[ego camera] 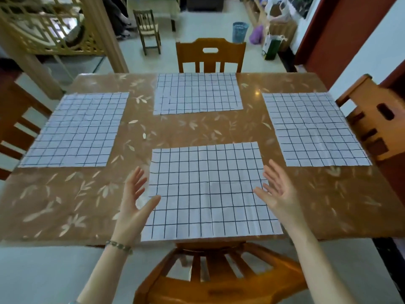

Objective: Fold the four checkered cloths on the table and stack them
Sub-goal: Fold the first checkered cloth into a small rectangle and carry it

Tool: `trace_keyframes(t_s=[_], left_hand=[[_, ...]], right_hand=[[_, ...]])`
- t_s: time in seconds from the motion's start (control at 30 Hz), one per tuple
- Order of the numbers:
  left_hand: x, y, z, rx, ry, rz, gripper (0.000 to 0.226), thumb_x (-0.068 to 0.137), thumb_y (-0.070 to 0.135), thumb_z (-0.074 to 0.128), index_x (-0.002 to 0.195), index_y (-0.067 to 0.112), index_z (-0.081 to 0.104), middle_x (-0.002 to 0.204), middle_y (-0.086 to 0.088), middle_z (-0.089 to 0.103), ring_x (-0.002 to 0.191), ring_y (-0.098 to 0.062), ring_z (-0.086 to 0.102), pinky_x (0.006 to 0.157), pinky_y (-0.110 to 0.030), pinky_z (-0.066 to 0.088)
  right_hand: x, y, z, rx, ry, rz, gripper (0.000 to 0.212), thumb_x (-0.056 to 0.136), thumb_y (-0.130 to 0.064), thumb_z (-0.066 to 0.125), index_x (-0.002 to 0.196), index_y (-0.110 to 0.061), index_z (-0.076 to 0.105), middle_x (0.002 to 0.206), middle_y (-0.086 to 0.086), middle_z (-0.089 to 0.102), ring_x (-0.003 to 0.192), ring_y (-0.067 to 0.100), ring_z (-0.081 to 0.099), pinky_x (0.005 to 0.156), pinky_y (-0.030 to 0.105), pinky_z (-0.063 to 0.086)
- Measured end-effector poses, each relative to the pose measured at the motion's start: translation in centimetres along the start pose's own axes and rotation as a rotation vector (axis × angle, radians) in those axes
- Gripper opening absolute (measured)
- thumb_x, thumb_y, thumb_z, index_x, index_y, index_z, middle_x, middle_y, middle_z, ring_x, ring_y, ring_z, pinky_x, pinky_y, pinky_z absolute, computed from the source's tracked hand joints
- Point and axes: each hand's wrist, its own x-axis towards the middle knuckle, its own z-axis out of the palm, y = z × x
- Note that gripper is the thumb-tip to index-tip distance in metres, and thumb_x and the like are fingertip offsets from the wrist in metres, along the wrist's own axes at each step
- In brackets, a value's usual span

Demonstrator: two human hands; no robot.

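Both hands are spread wide, fingers straight, palms turned toward each other, holding nothing: the left grip [135,207], with a beaded bracelet [119,245] at the wrist, hovers at one side edge of the near cloth [208,191], and the right grip [278,194] at the other. Whether the thumbs touch the fabric I cannot tell. That cloth lies flat and unfolded between them, its near edge right at the near rim of the bench [175,128]. Outward from the left grip lies the left cloth [76,130], reaching the bench's side edge; outward from the right grip the right cloth [315,128] does the same; straight ahead of both, the far cloth [197,93] sits against the far rim. Bare strips of bench separate all four. A wooden chair [219,277] stands under the wrists, another chair [210,53] beyond the far cloth. Well past that, a blue mesh bin [240,30] stands on the floor, its contents hidden.
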Motion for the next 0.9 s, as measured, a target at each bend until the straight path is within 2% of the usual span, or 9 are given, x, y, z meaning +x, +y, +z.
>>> trace_keyframes(t_s=[0.13, 0.23, 0.3, 0.4, 0.53, 0.73, 0.83, 0.9], left_hand=[[5.1, -1.8, -0.6, 0.090, -0.051, 0.015, 0.081, 0.081, 0.024, 0.074, 0.147, 0.030, 0.027, 0.142, 0.016, 0.040, 0.129, -0.004, 0.042, 0.105, -0.030, 0.037], [8.9, -3.0, -0.4, 0.158, -0.075, 0.015, 0.078, 0.084, 0.015, 0.070, 0.144, 0.036, 0.026, 0.146, 0.007, 0.038, 0.128, -0.006, 0.042, 0.106, -0.029, 0.034], [11.3, -4.0, 0.0, 0.228, -0.109, 0.025, 0.077, 0.084, 0.016, 0.070, 0.142, 0.039, 0.025, 0.146, 0.006, 0.037, 0.129, -0.009, 0.041, 0.108, -0.030, 0.033], [15.0, -6.8, 0.4, 0.471, -0.194, 0.012, 0.075, 0.087, 0.020, 0.067, 0.148, 0.020, 0.024, 0.149, -0.002, 0.034, 0.135, -0.017, 0.035, 0.112, -0.038, 0.030], [19.4, -10.8, 0.7, 0.746, -0.313, -0.097, 0.071, 0.089, 0.029, 0.063, 0.147, 0.011, 0.025, 0.151, -0.009, 0.033, 0.139, -0.024, 0.029, 0.114, -0.041, 0.026], [24.1, -13.8, 1.7, 0.843, -0.317, -0.223, 0.077, 0.085, 0.034, 0.067, 0.146, 0.011, 0.026, 0.148, -0.012, 0.036, 0.136, -0.030, 0.033, 0.112, -0.045, 0.030], [25.5, -14.6, 2.8, 0.839, -0.289, -0.248, 0.071, 0.084, 0.031, 0.069, 0.143, 0.011, 0.034, 0.141, -0.014, 0.042, 0.130, -0.031, 0.037, 0.109, -0.044, 0.032], [26.3, -15.0, 3.2, 0.836, -0.284, -0.238, 0.075, 0.081, 0.028, 0.073, 0.142, 0.013, 0.034, 0.134, -0.015, 0.047, 0.125, -0.032, 0.040, 0.106, -0.044, 0.034]], right_hand=[[3.2, 0.4, 0.3, -0.044, -0.005, 0.016, 0.070, 0.082, -0.008, 0.072, 0.139, -0.031, 0.039, 0.140, -0.007, 0.047, 0.129, 0.002, 0.044, 0.100, 0.016, 0.041], [6.0, 1.1, 0.5, -0.079, -0.006, 0.022, 0.069, 0.082, -0.005, 0.071, 0.139, -0.028, 0.040, 0.138, -0.006, 0.049, 0.126, 0.003, 0.047, 0.094, 0.009, 0.043], [8.1, 1.9, 0.5, -0.097, -0.017, 0.051, 0.068, 0.083, -0.004, 0.070, 0.140, -0.024, 0.040, 0.136, -0.004, 0.050, 0.125, 0.006, 0.048, 0.090, 0.006, 0.043], [11.5, 3.6, -0.1, -0.152, -0.036, 0.110, 0.065, 0.083, -0.004, 0.070, 0.139, -0.023, 0.043, 0.130, -0.002, 0.052, 0.120, 0.007, 0.050, 0.084, 0.008, 0.045], [16.7, 6.1, -1.4, -0.252, -0.031, 0.174, 0.055, 0.083, -0.004, 0.069, 0.133, -0.016, 0.050, 0.122, -0.001, 0.055, 0.116, 0.013, 0.053, 0.091, 0.021, 0.041], [24.0, 10.7, -3.4, -0.441, 0.014, 0.244, 0.041, 0.081, -0.013, 0.071, 0.120, -0.020, 0.062, 0.114, -0.001, 0.064, 0.110, 0.014, 0.058, 0.098, 0.032, 0.046], [26.7, 12.2, -3.7, -0.533, -0.018, 0.259, 0.042, 0.082, -0.011, 0.069, 0.122, -0.016, 0.061, 0.110, -0.002, 0.062, 0.108, 0.015, 0.057, 0.089, 0.025, 0.043], [28.2, 12.9, -3.7, -0.640, -0.038, 0.233, 0.042, 0.082, -0.010, 0.067, 0.123, -0.014, 0.060, 0.115, 0.002, 0.061, 0.111, 0.019, 0.056, 0.087, 0.024, 0.040]])
